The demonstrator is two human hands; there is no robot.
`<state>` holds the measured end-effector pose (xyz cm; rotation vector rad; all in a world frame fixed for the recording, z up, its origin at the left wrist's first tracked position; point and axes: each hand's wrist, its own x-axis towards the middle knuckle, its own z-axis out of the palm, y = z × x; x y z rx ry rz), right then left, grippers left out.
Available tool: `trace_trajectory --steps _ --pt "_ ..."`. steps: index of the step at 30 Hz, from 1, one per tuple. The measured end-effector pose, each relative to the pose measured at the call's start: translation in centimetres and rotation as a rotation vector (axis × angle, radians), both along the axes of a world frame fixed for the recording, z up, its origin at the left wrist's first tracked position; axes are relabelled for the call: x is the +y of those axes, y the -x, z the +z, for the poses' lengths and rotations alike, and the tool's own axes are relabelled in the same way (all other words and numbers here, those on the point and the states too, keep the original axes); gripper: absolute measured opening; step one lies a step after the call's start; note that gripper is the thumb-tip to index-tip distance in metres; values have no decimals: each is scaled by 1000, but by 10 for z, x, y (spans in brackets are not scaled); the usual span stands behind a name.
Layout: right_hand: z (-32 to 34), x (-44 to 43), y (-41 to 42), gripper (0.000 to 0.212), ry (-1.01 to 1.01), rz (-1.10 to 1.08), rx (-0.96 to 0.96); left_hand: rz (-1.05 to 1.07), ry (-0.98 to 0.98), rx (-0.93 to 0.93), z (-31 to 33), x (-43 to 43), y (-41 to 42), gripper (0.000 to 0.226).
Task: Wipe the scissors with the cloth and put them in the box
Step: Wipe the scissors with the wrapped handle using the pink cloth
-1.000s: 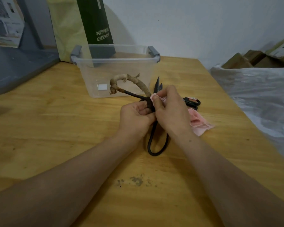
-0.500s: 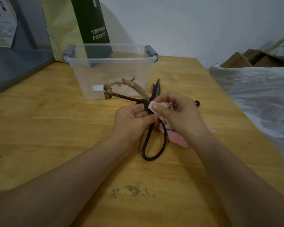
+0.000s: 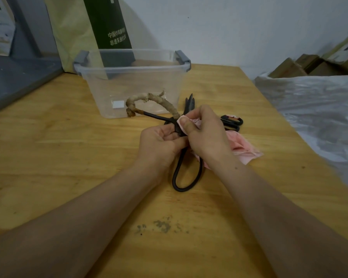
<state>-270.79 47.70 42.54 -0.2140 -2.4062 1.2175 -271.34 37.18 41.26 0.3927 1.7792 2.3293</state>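
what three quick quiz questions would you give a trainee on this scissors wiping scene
1. True or false: the scissors in the hands are outside the clear box.
2. The left hand grips the scissors. What does the right hand pinch against them? A the cloth; B the rim of the box; C nothing.
3. Fill in: the cloth is ___ in colour.

Key: 1 true; 2 A; 3 pink.
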Motion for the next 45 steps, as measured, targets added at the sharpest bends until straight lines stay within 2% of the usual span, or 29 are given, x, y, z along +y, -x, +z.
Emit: trace_trajectory --steps 5,11,20,24,28,32,36,39,42,45 --pt "-1 5 1 7 56 -17 12 -4 3 -7 2 0 -3 24" --pt "5 20 -1 14 359 48 -3 -24 19 -30 2 1 -2 25" --pt "7 26 -1 20 110 113 -19 -15 15 -66 2 -1 -2 24" --pt "9 34 -3 24 64 81 -18 -16 5 -86 4 -1 -2 22" --pt "8 31 -6 17 162 90 54 -22 -8 -90 4 0 -2 22" --pt "9 25 -6 15 -58 155 28 -2 7 -91 4 -2 -2 22" --pt "12 33 -12 11 -170 194 -95 23 -1 -112 5 -2 -3 23" --pt "11 34 -14 12 -242 114 -71 9 -16 -120 5 -1 -1 24" --pt "10 35 -13 23 -146 38 68 1 -35 -121 4 -1 -1 24" --pt "9 26 -14 23 -6 154 79 -16 -27 -101 4 -3 -1 24"
